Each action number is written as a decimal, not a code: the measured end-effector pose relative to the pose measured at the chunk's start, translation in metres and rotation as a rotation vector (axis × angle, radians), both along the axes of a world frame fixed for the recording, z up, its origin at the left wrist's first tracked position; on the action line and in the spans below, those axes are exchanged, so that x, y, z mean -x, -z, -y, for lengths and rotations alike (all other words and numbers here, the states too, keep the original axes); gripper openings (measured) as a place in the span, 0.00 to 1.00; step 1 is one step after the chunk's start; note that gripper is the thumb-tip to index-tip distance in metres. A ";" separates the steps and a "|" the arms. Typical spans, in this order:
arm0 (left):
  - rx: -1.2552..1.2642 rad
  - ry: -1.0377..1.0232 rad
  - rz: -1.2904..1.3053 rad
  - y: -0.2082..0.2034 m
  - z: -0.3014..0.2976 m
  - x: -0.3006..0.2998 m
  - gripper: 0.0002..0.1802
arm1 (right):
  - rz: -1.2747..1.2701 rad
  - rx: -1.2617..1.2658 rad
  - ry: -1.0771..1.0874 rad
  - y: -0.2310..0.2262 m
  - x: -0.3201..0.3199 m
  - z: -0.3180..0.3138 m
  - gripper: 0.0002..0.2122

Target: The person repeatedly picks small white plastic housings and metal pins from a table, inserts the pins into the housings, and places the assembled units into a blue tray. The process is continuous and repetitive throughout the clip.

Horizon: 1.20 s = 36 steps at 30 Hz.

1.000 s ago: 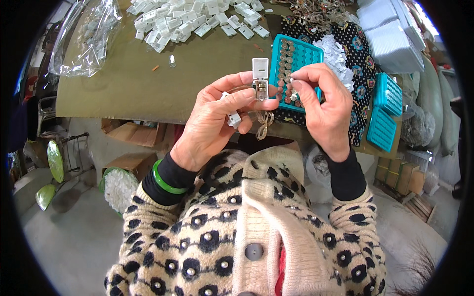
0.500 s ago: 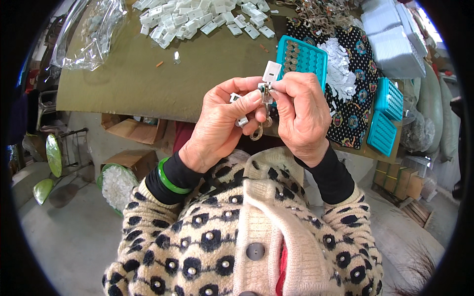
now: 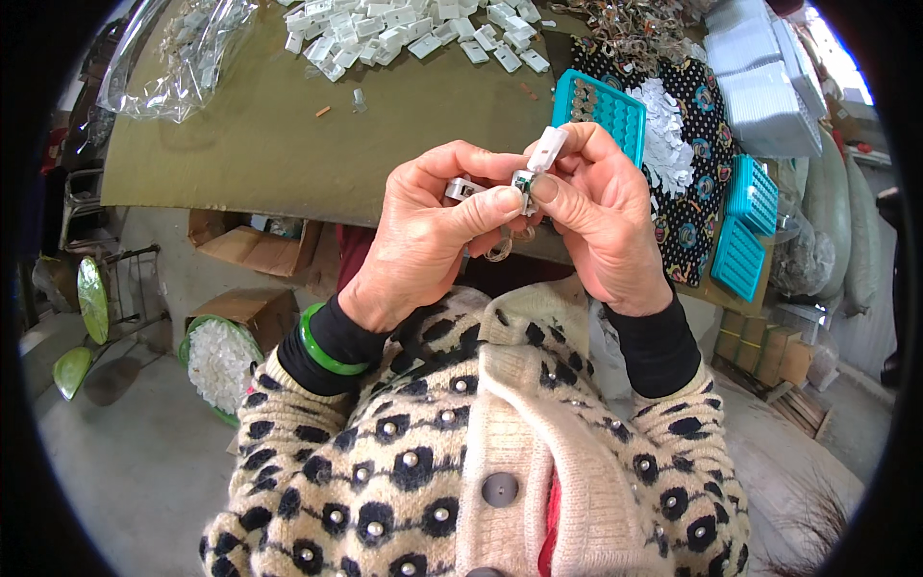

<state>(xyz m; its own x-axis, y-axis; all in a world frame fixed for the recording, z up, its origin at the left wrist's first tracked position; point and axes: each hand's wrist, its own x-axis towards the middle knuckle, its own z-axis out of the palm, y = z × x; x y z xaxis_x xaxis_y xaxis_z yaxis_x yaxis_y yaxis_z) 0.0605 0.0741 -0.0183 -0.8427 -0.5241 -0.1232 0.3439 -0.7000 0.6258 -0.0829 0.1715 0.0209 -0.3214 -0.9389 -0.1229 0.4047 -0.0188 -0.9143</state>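
Observation:
Both hands meet in front of my chest over the table's near edge. My left hand (image 3: 428,221) is closed in a pinch on a small white plastic case (image 3: 523,179) with a bit of green circuit board showing in it. A second white case (image 3: 463,188) is tucked among the left fingers. A ring of thin coiled wire (image 3: 500,250) hangs below the fingertips. My right hand (image 3: 608,219) is closed on a white cover piece (image 3: 548,149), which sticks up tilted, its thumb pressing beside the circuit board. Fingers partly hide where cover and case meet.
White plastic cases (image 3: 404,29) lie heaped at the far side of the table (image 3: 250,163). A teal tray (image 3: 615,108) holds several round coiled parts, beside white paper slips (image 3: 663,144). More teal trays (image 3: 738,258) are at right; a clear plastic bag (image 3: 168,67) at left.
My right thumb has shifted in against the case, and its fingers have moved up behind the cover. The cover now leans further to the right. The left hand keeps its pinch.

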 end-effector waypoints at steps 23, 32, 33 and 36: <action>-0.150 0.058 -0.104 0.008 0.002 -0.011 0.11 | -0.745 0.023 0.292 -0.002 -0.018 0.010 0.07; -0.166 -0.046 -0.089 0.005 -0.009 -0.003 0.09 | -1.038 0.433 0.257 0.012 -0.013 0.016 0.10; -0.193 -0.044 -0.087 0.005 -0.008 -0.003 0.09 | -1.010 0.368 0.225 0.011 -0.014 0.010 0.11; -0.227 0.019 -0.138 0.008 -0.007 -0.001 0.10 | -1.084 0.372 0.208 0.016 -0.016 0.006 0.13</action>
<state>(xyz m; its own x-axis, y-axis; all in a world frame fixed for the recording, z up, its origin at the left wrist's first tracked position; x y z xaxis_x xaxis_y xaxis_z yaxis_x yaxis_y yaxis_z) 0.0615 0.0807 -0.0261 -0.8693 -0.4797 -0.1192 0.3999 -0.8244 0.4005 -0.0669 0.1654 0.0049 -0.2416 -0.7761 0.5825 -0.6278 -0.3328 -0.7037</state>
